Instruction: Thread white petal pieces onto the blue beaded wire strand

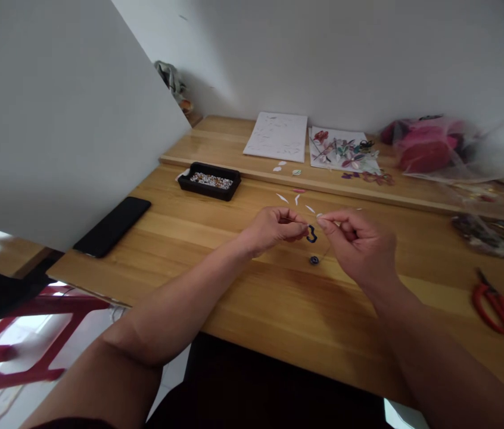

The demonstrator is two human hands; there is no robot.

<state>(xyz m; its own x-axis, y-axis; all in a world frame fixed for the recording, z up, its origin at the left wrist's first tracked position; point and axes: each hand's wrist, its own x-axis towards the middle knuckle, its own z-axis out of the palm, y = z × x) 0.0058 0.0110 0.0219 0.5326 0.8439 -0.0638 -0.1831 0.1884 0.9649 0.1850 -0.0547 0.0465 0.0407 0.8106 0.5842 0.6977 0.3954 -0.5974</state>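
Over the middle of the wooden table, my left hand [277, 230] pinches a small dark blue curved piece [312, 234] at its fingertips. A thin strand also shows along those fingers. Close beside it, my right hand [357, 238] is closed in a pinch, with a tiny pale bit at the fingertips that is too small to name. Below the hands lies a small dark blue coil [314, 260]; a fine thread or wire seems to run from near it up toward my right hand. Several slim white petal-shaped pieces [282, 198] lie just beyond my fingers.
A black tray of beads [210, 180] and a black phone [112, 227] lie left. Red-handled scissors [502, 310] rest right. On the raised back ledge are a white sheet [277, 137], colourful flower pieces [345, 151] and a clear bag with pink contents [428, 146].
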